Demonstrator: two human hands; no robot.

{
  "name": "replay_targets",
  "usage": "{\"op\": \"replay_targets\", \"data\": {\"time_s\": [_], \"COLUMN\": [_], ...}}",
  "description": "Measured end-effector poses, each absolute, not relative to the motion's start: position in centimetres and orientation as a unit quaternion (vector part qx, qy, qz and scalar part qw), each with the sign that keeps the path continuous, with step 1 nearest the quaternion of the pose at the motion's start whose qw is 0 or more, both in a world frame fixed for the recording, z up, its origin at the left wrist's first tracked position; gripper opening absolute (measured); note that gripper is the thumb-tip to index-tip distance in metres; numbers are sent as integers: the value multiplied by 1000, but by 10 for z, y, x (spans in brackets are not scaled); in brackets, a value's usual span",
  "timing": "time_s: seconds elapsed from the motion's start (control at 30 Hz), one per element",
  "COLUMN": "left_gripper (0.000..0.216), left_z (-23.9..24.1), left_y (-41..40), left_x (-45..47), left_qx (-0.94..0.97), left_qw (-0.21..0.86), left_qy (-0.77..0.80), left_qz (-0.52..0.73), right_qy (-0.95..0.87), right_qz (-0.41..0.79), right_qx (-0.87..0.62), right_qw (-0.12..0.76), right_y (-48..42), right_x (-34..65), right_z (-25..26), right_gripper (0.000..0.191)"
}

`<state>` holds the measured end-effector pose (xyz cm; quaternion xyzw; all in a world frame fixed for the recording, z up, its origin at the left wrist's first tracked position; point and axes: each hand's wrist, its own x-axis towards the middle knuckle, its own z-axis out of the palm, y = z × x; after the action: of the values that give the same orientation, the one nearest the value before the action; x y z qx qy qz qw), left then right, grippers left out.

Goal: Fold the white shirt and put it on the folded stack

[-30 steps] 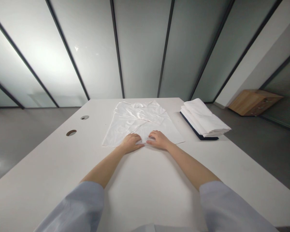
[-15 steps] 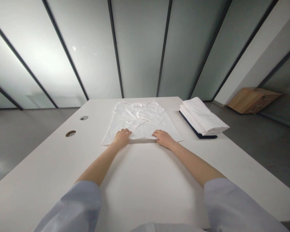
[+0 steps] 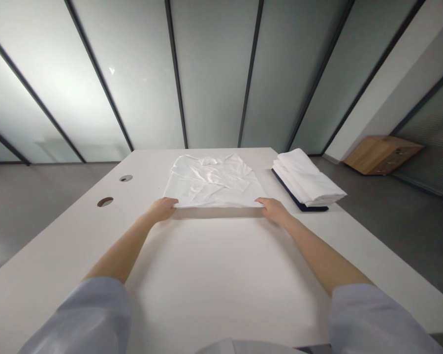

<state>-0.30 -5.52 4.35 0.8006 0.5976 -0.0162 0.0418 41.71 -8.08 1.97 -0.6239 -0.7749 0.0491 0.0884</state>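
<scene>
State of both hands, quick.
Left hand: closed, holding the white garment by the left end of its near edge.
Right hand: closed, holding that edge's right end.

Sleeves — pale grey-blue, loose, elbow-length.

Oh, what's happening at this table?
A person is handling a white cloth, perhaps a shirt, with both bare hands. The left hand grips one end of its near edge and the right hand the other. That edge is stretched between them and looks raised off the white table, while the wrinkled far part lies on it. Off to the right, a folded white stack sits on something flat and dark blue.
</scene>
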Motion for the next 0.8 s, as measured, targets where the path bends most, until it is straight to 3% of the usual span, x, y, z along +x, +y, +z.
{"op": "replay_targets", "data": {"time_s": [0.2, 0.33, 0.43, 0.63, 0.8], "left_gripper": [43, 38, 36, 32, 32], "left_z": [117, 145, 126, 43, 21], "left_y": [-56, -36, -11, 10, -1], "left_x": [-20, -11, 5, 21, 16], "left_qx": [791, 770, 731, 729, 726], "left_qw": [145, -30, -101, -24, -27], "left_qy": [590, 626, 663, 684, 687], "left_qz": [76, 116, 122, 14, 1], "right_qy": [-780, -735, -684, -665, -692], "right_qz": [26, -97, -125, -33, -27], "right_qx": [-589, -617, -688, -746, -722], "right_qw": [210, 264, 207, 1, -15], "right_y": [-90, -63, -29, -3, -21], "right_x": [432, 428, 409, 378, 380], "right_z": [86, 118, 112, 52, 27], "right_gripper": [31, 31, 32, 34, 32]}}
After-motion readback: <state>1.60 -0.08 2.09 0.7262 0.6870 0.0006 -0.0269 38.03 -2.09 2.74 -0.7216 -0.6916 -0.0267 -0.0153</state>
